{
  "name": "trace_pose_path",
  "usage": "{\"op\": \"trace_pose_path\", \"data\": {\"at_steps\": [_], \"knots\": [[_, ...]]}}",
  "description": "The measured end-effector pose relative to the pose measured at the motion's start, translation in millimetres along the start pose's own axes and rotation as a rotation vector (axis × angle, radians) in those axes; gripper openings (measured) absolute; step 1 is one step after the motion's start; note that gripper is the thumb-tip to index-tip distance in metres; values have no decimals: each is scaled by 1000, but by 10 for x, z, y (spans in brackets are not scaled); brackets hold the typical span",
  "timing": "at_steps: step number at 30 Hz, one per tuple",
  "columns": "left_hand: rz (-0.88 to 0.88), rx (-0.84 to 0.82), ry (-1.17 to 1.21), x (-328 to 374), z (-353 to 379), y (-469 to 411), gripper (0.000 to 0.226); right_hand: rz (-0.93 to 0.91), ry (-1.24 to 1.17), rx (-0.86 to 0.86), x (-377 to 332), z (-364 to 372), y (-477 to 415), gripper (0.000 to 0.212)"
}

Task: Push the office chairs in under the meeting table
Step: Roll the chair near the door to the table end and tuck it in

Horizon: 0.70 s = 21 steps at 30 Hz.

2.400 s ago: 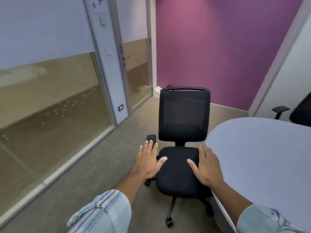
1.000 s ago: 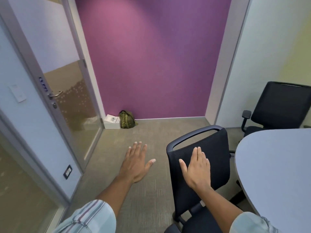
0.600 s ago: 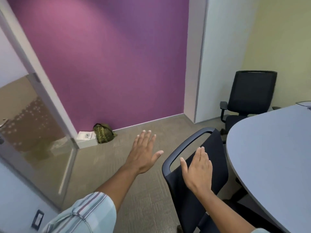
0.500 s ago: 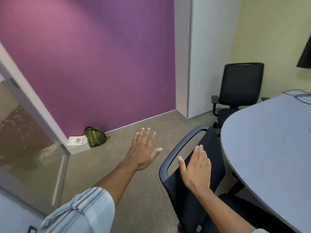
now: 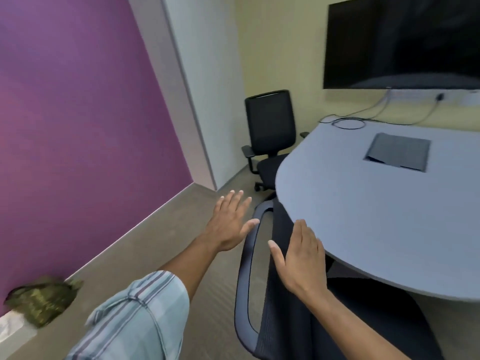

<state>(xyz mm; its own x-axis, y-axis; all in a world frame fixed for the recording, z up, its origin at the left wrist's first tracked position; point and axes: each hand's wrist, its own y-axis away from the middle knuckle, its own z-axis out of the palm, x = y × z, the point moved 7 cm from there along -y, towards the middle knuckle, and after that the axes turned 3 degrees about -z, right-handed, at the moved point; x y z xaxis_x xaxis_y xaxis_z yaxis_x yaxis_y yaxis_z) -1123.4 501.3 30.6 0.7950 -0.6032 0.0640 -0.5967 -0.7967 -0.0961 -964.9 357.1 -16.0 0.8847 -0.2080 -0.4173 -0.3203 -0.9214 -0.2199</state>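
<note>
A black mesh office chair (image 5: 262,302) stands right below me, its back close against the rounded edge of the grey meeting table (image 5: 389,216). My right hand (image 5: 301,258) lies flat and open on the mesh back. My left hand (image 5: 231,222) hovers open over the carpet just left of the chair's top handle, holding nothing. A second black office chair (image 5: 270,131) stands farther off by the wall corner, its seat partly under the table's far edge.
A purple wall runs along the left, with a green bag (image 5: 41,300) and a white box (image 5: 13,331) at its foot. A dark screen (image 5: 402,40) hangs on the yellow wall. Cables (image 5: 348,123) and a grey hatch (image 5: 397,154) lie on the tabletop.
The view has swung right, bringing the table and screen into sight. The near chair has turned and moved in against the table edge under my right hand; my left hand stays off it.
</note>
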Motion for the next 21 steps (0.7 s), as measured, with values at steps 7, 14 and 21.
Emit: {"op": "trace_pose_path", "data": {"at_steps": [7,14,21], "knots": [[327,-48,70,97,262,-483,89,274,84,50,-136,8,73,102],[529,-98,123,112,448,-636,76,489,139,75,-542,155,350,99],[617,-212,93,133,663,-604,74,635,128,53,-915,421,470,107]]}}
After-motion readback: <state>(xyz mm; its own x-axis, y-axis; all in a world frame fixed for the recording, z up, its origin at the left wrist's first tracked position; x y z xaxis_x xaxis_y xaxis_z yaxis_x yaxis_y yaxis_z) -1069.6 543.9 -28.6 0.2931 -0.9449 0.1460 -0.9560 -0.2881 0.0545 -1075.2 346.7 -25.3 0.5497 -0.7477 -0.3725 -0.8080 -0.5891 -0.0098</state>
